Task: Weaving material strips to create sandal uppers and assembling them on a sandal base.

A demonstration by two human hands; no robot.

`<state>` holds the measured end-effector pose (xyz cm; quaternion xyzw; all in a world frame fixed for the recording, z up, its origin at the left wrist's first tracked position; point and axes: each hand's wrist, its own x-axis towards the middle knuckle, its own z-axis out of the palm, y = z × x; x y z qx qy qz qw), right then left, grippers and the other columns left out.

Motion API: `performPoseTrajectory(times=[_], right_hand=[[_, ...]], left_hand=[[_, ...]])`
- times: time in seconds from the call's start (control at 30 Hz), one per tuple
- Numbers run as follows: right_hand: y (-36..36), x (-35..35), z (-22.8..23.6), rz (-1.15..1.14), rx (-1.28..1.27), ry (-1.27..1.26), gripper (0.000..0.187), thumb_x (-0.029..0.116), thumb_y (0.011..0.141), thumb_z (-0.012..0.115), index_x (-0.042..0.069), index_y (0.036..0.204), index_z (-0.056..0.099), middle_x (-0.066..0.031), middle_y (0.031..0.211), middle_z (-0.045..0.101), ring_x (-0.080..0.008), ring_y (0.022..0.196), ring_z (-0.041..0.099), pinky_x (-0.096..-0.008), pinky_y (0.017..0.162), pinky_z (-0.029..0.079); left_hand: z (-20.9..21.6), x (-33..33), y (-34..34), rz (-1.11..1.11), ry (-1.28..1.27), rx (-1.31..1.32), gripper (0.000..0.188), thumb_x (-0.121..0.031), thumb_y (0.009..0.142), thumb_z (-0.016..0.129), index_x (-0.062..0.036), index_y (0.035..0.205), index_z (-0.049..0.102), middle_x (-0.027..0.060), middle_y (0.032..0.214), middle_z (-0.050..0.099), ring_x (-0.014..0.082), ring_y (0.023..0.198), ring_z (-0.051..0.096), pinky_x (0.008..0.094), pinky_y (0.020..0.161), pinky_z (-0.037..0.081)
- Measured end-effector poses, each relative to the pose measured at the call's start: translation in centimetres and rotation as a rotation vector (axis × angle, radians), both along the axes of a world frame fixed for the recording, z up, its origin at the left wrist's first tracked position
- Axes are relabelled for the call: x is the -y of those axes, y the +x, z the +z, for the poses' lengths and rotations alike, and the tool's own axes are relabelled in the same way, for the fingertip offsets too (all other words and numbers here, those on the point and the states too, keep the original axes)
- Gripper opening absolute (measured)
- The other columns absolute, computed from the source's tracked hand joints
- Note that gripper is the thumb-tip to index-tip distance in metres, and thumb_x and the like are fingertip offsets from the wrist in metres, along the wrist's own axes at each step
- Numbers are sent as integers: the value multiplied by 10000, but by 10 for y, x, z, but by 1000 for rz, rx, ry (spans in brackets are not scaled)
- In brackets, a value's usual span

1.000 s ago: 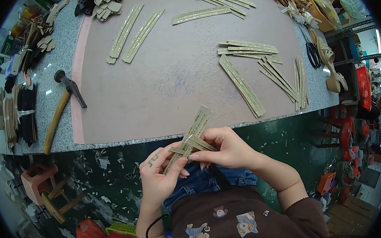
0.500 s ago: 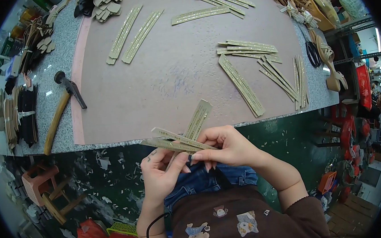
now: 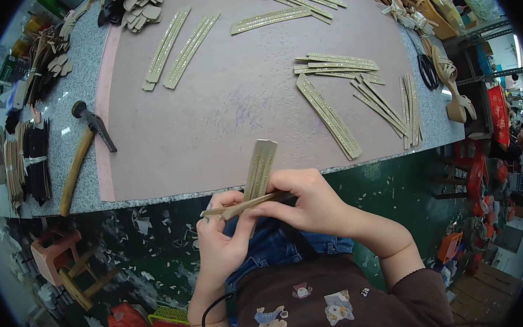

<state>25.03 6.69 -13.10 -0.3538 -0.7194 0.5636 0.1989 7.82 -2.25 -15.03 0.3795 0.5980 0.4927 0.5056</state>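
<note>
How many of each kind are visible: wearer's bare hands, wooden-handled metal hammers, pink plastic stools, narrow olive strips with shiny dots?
Left bare hand and right bare hand: 2
Wooden-handled metal hammer: 1
Pink plastic stool: 1
Narrow olive strips with shiny dots: at least 10; overlap hides the exact count
Total: at least 14

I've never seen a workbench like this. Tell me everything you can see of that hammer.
The hammer lies on the speckled tabletop at the person's left. Its dark head, apparently metal, has a rounded striking end pointing away and a longer, narrower end that reaches across the pink strip. The yellowish-brown handle looks wooden and appears curved, though the fisheye lens may exaggerate that; its butt comes to the table's near edge. No hand touches it.
</note>
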Motion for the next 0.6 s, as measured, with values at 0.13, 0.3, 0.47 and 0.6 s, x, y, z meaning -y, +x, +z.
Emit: performPoseTrajectory(times=[0.13, 0.3, 0.47, 0.6], right_hand=[[-4, -2, -3, -32, 19, 13, 111, 93, 840, 711, 13, 876, 643, -40, 712, 636, -114, 591, 505, -228, 544, 400], [-4, 0, -4, -98, -95, -151, 54, 51, 854, 683, 15, 847, 643, -30, 730, 618, -106, 608, 482, -221, 570, 395], [-5, 4, -5, -293, -287, -337, 67, 67, 870, 663, 17, 845, 626, -26, 748, 603, -101, 601, 461, -223, 566, 382], [-2, -2, -6, -215, -241, -267, 48, 9, 882, 621, 17, 926, 637, -36, 833, 629, -92, 664, 495, -209, 624, 406]], left_hand=[[0, -3, -2, -17, -21, 25, 176, 2, 872, 618, 44, 1039, 583, 113, 832, 675, 128, 678, 623, 211, 631, 503], [3, -5, -2, 56, -65, 260, 181, -4, 880, 603, 39, 1054, 575, 100, 833, 672, 112, 672, 602, 195, 623, 474], [8, -8, 5, 120, -35, 254, 175, -4, 884, 595, 36, 1054, 575, 91, 827, 666, 107, 652, 585, 192, 613, 459], [4, -8, 6, 72, 41, 65, 168, -4, 885, 601, 33, 1047, 578, 89, 837, 664, 110, 646, 584, 197, 612, 470]])
